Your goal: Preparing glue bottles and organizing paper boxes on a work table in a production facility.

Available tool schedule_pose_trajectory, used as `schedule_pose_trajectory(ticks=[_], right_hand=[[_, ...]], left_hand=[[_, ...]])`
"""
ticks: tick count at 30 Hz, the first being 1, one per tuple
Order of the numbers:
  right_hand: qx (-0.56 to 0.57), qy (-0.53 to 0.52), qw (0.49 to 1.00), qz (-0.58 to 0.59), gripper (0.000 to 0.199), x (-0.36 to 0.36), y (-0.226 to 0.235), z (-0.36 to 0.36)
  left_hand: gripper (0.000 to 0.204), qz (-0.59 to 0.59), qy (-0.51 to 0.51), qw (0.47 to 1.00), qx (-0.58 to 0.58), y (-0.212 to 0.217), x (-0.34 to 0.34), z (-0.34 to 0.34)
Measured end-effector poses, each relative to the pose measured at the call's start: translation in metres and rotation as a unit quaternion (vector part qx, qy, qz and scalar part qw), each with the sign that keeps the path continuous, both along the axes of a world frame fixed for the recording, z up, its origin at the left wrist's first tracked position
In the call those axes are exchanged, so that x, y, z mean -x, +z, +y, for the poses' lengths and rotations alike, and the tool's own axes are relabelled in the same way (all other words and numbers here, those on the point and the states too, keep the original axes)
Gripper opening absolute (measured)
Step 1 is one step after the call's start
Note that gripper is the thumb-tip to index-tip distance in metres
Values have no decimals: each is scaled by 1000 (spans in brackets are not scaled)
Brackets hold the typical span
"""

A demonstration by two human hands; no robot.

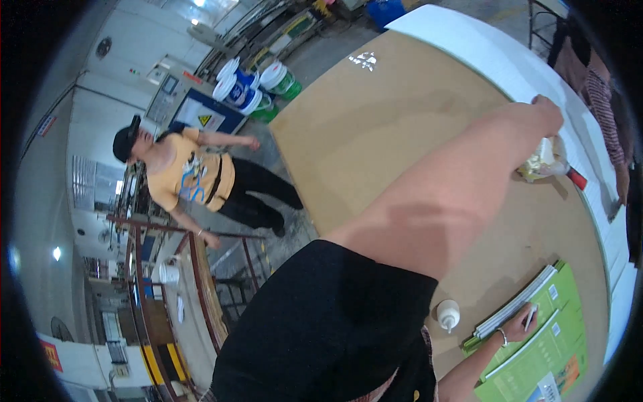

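Observation:
My left arm stretches across the brown tabletop (pixel 375 134). My left hand (pixel 548 117) is curled near the far right edge, beside white sheeting; whatever is inside the fingers is hidden. Just below that hand lies a crumpled clear plastic wrapping with yellowish contents (pixel 541 161), and a red handle-like piece (pixel 576 179) sticks out beside it. My right hand (pixel 517 326), with a bracelet at the wrist, rests on green printed booklets (pixel 561 331). Its fingers are closed on a thin white pen-like stick (pixel 531 316). A white squeeze bottle (pixel 448 313) stands left of the booklets.
White sheeting (pixel 469 40) runs along the table's far edge. A person in a yellow shirt (pixel 194 171) stands at the left, near lidded buckets (pixel 238 90) and a machine cabinet (pixel 201 110). A rusty metal frame (pixel 137 281) stands lower left. Checked cloth (pixel 603 114) shows at the upper right.

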State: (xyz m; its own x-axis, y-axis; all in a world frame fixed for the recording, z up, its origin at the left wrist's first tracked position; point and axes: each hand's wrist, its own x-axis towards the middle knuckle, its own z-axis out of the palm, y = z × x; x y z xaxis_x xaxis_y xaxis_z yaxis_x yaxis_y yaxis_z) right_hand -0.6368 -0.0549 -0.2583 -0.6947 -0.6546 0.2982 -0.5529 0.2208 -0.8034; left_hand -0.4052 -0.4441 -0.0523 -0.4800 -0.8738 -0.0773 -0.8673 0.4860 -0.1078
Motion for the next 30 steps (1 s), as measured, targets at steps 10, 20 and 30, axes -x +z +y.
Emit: schedule_pose_trajectory(ticks=[10, 20, 30], right_hand=[[-5, -4, 1000, 29, 35, 14, -3, -1], [27, 10, 999, -32, 24, -15, 26, -6], [74, 8, 996, -40, 25, -17, 31, -8]], left_hand=[[27, -9, -40, 999, 14, -12, -2, -11], [37, -67, -39, 997, 4, -1, -29, -22], [46, -85, -66, 994, -3, 14, -28, -27]])
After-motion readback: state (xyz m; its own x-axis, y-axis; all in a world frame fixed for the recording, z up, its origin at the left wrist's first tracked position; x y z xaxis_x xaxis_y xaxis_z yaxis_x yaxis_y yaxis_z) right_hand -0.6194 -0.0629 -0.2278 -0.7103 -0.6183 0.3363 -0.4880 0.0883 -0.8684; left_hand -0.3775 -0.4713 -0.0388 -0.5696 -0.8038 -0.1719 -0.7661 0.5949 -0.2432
